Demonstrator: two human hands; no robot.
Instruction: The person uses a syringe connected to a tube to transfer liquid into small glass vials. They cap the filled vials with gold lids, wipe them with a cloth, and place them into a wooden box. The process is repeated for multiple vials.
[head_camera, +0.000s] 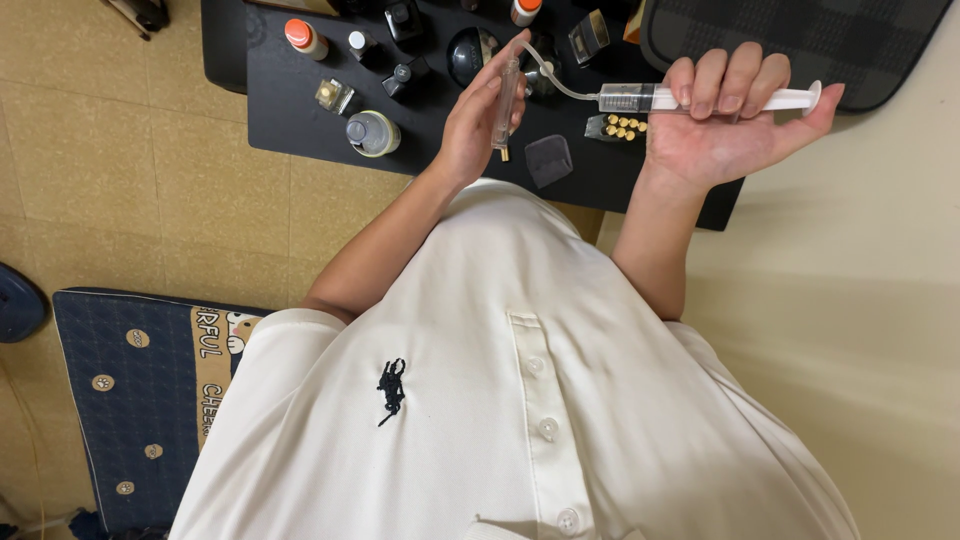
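While the head view looks down a white shirt (520, 400), the left hand (475, 120) is curled around a slim clear tube (506, 100), upright at 12 o'clock. Right hand (720, 120), at 1 o'clock, is clamped on a plastic syringe (640, 98) lying level; thin hose (550, 80) joins both. Small bottles (372, 132) sit on the black table (300, 110) at 11 o'clock. Blue cushion (110, 390) at 8 o'clock.
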